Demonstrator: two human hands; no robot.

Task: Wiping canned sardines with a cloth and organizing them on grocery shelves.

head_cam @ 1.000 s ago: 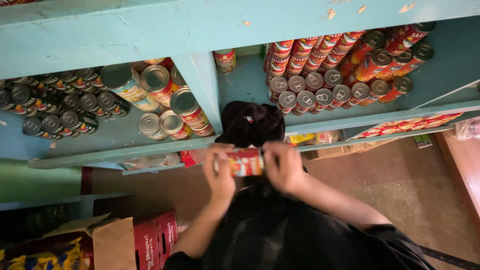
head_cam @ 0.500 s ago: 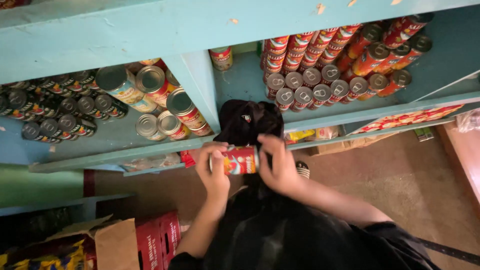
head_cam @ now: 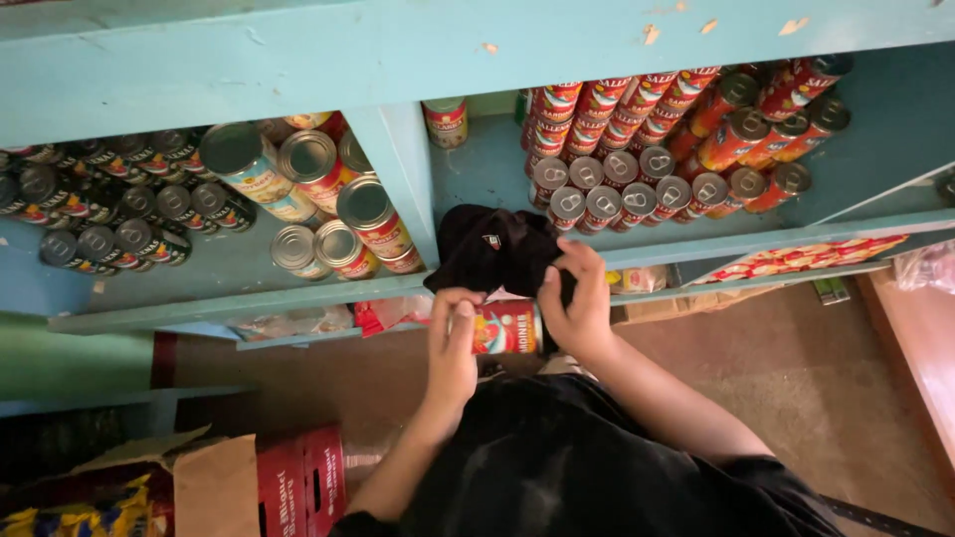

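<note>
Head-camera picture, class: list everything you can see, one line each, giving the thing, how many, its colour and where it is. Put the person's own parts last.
Can: one, red, held sideways between both hands.
Black cloth: one, on the shelf edge, above the can.
Small red cans: many, stacked on the right shelf.
Large cans: several, mixed labels, middle of the left shelf.
Dark cans: many, far left.
Shelf: one, light blue.
Cardboard box: one, brown and red, open, bottom left.
Left hand: on the can's left end.
Right hand: on its right end.
</note>
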